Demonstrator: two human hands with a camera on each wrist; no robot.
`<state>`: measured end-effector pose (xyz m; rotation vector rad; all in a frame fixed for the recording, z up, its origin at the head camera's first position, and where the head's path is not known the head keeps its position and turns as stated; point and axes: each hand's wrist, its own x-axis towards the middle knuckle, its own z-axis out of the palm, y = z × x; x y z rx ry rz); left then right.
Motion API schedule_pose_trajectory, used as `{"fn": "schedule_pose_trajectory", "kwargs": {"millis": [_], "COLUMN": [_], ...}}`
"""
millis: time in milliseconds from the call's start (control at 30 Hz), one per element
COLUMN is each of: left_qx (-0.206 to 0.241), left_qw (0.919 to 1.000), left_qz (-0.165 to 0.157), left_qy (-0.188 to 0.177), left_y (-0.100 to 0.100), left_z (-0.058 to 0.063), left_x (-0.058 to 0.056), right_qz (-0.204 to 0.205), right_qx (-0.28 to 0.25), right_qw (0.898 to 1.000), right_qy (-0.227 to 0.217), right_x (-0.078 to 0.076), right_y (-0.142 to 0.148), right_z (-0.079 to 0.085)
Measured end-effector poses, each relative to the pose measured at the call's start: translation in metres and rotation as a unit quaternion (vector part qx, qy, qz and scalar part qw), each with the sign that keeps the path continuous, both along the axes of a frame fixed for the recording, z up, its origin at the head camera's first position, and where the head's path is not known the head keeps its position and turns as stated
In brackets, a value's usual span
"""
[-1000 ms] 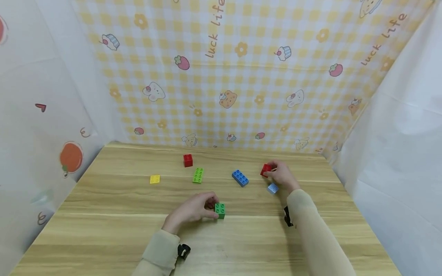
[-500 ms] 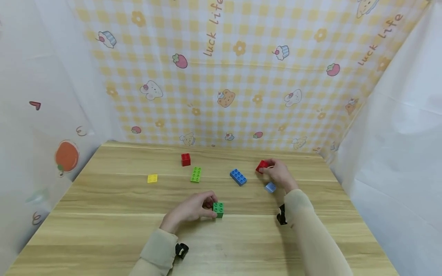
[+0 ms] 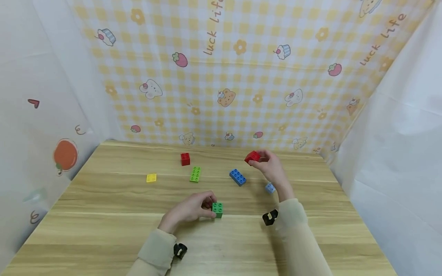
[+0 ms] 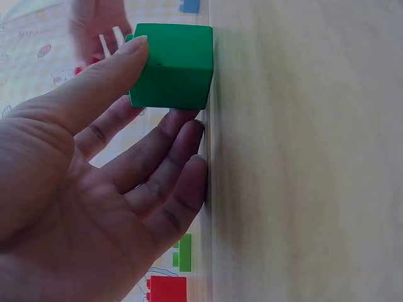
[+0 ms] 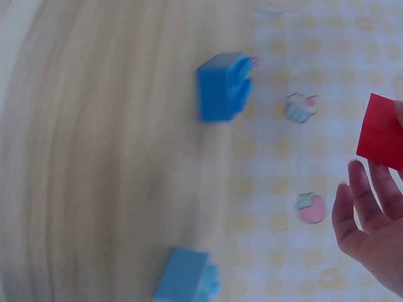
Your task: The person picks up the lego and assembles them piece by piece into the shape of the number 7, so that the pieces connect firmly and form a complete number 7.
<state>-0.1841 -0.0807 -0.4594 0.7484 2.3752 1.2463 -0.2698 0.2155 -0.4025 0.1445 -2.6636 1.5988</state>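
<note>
My left hand (image 3: pixel 188 209) pinches a green toy brick (image 3: pixel 217 210) between thumb and fingers, low over the middle of the table. In the left wrist view the thumb lies on one face of the green brick (image 4: pixel 173 66), with fingertips beneath it. My right hand (image 3: pixel 271 168) holds a red toy brick (image 3: pixel 252 157), tilted and raised above the table at the back right. The right wrist view shows that red brick (image 5: pixel 381 132) partly cut off by the frame edge. Nearest below the right hand are a blue brick (image 3: pixel 237 177) and a light blue brick (image 3: pixel 270 188).
Another red brick (image 3: pixel 185 159) stands at the back left of the wooden table (image 3: pixel 114 226). A lime green brick (image 3: pixel 195 174) and a flat yellow brick (image 3: pixel 151 178) lie nearby. A checked cloth (image 3: pixel 203 76) hangs behind the table, with white cloth on both sides.
My right hand has lifted the red brick off the table and moved it left. The light blue brick has turned slightly. My left hand stays in place with the green brick.
</note>
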Motion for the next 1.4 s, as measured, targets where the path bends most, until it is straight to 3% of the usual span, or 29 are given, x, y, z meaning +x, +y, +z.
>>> {"fn": "schedule_pose_trajectory", "kwargs": {"millis": [233,533,867,1200,1400], "left_qx": [0.000,0.002,0.001,0.008,0.011], "left_qw": [1.0000,1.0000,1.0000,0.9999,0.9999], "left_qz": [-0.001,-0.004,-0.003,-0.007,-0.009], "left_qy": [-0.001,-0.001,0.003,0.002,0.001], "left_y": [0.000,0.000,-0.001,0.003,-0.001], "left_z": [0.000,0.000,-0.001,-0.004,-0.004], "left_x": [0.000,-0.002,-0.001,-0.001,-0.001], "right_qz": [0.033,0.051,0.060,0.064,0.090], "right_qx": [-0.018,-0.035,-0.059,-0.048,-0.039], "right_qw": [0.998,0.997,0.996,0.996,0.995], "right_qy": [0.054,0.040,0.034,0.046,0.016], "right_x": [0.021,0.053,0.085,0.098,0.103], "right_y": [-0.015,-0.036,-0.041,-0.045,-0.059], "right_z": [0.013,0.011,-0.004,-0.010,-0.014]}}
